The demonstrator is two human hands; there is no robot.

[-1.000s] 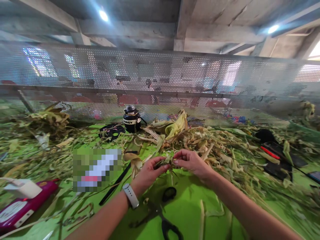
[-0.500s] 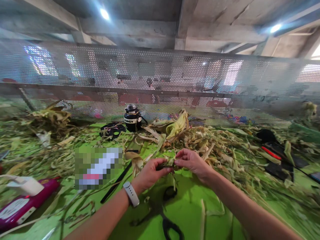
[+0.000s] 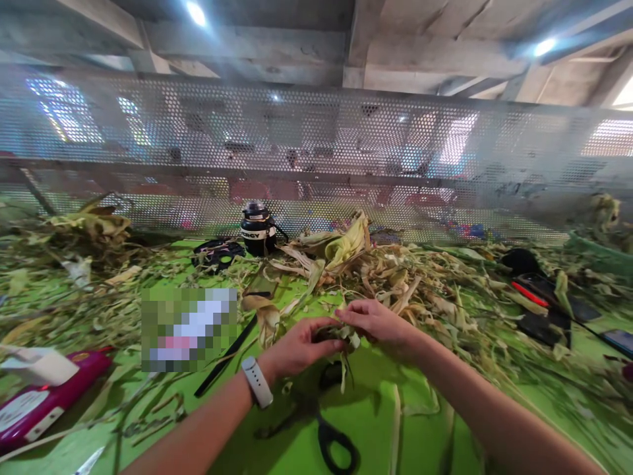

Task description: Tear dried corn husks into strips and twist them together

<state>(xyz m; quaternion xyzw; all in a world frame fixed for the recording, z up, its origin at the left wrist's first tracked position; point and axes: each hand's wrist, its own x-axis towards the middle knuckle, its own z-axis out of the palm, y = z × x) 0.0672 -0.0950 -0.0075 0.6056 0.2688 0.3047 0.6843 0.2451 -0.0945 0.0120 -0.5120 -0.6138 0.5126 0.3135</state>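
My left hand (image 3: 297,343) and my right hand (image 3: 378,322) meet over the green table (image 3: 376,422), both pinching a small bundle of dried green leaf strips (image 3: 341,338). Loose strip ends hang down from the bundle toward the table. A white watch sits on my left wrist. Black-handled scissors (image 3: 329,429) lie on the table just below my hands, partly shadowed by them.
A heap of dried husks and leaves (image 3: 395,277) covers the table behind my hands. A black jar (image 3: 257,229) stands by the perforated metal screen (image 3: 316,152). A magenta pouch (image 3: 44,399) lies at left; black and red tools (image 3: 539,303) lie at right.
Both hands have dropped slightly toward the table, still closed on the leaf bundle. The view has tipped down a little.
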